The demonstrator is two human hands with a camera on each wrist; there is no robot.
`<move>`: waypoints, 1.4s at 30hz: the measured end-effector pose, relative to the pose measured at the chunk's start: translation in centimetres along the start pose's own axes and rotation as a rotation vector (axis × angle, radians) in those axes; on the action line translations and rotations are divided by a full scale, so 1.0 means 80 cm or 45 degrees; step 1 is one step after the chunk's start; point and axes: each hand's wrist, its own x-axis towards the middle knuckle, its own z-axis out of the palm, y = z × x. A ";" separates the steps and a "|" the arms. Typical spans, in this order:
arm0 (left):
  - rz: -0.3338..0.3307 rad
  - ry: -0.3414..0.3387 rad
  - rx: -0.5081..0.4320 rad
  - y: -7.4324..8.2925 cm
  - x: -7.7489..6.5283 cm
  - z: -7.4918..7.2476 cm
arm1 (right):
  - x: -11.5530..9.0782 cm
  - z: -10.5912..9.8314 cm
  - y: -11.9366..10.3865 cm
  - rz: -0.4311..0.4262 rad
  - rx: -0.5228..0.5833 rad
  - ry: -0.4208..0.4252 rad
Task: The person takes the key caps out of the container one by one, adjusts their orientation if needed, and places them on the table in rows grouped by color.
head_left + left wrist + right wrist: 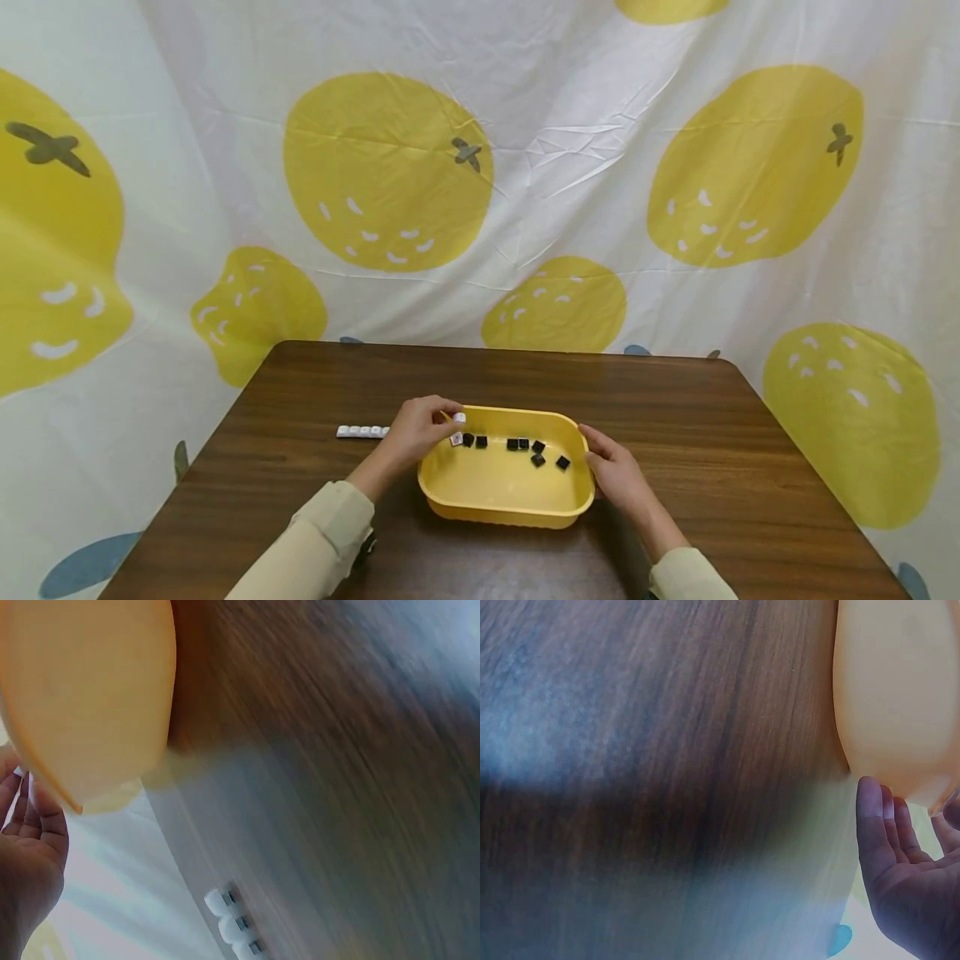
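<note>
The raised white block (pixel 460 417) is being held above the left rear corner of the yellow tray (pixel 502 483), pinched between the thumb and fingers of the left hand (pixel 416 429). Its lower part is being covered by the fingertips; in the left wrist view the grip is being obscured by the tray wall. The right hand (pixel 619 473) is being kept clamped on the tray's right end, its thumb being placed at the rim and its fingers against the outer wall; the thumb is being partly cut off in the right wrist view. Inside the tray, a second white block (pixel 456 439) and several black blocks (pixel 537 459) are being contained along the far side; their markings are being lost to small size. On the tabletop (pixel 675 400), left of the tray, a row of white blocks (pixel 363 432) is being partly hidden by the left hand, so its full count cannot be told; in the left wrist view it is being cropped by the lower edge.
</note>
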 end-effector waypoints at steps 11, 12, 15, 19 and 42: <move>-0.118 0.171 0.023 -0.038 -0.006 -0.059 | 0.000 0.000 0.001 -0.022 -0.013 0.001; -0.130 0.174 0.035 -0.044 -0.007 -0.068 | 0.000 0.000 0.001 -0.026 -0.017 -0.002; -0.160 0.185 0.097 -0.066 -0.014 -0.096 | 0.001 0.001 0.000 -0.022 -0.022 0.000; -0.189 0.194 0.216 -0.099 -0.029 -0.135 | 0.001 0.001 -0.001 -0.016 -0.020 0.001; -0.288 -0.051 0.374 -0.166 -0.055 -0.163 | -0.001 0.000 0.000 0.004 -0.011 0.006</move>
